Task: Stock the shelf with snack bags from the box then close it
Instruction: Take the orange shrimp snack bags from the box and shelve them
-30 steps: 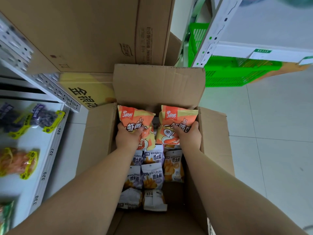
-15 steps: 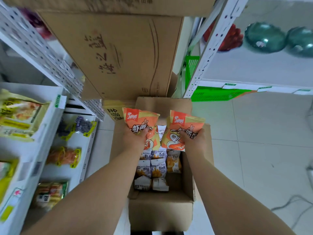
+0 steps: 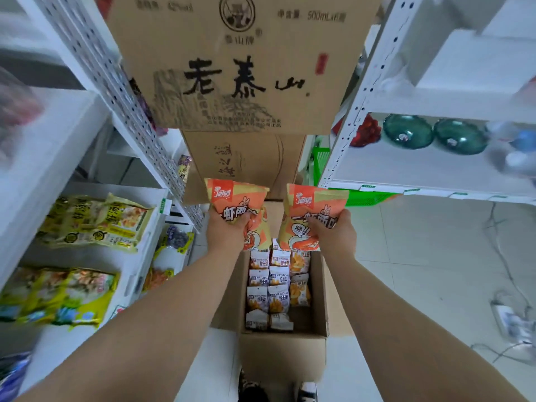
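Observation:
My left hand [image 3: 224, 232] grips an orange snack bag [image 3: 235, 200] and my right hand [image 3: 336, 233] grips a second orange snack bag [image 3: 311, 208]. Both bags are held upright, side by side, well above the open cardboard box [image 3: 282, 358] on the floor. Inside the box lie several small white and purple snack bags [image 3: 268, 297] in rows. The white shelf [image 3: 87, 256] on my left carries yellow snack packs [image 3: 95, 223].
Stacked cardboard cartons [image 3: 240, 65] stand straight ahead behind the box. A white shelf unit [image 3: 420, 166] on the right holds green glass dishes [image 3: 435, 134]. A green basket [image 3: 362, 195] sits under it. Cables [image 3: 507, 285] lie on the tiled floor at the right. My shoes [image 3: 278, 390] touch the box.
Both hands have lifted the two orange bags up out of the box. My view has risen, so the box now sits far below and the upper shelves show.

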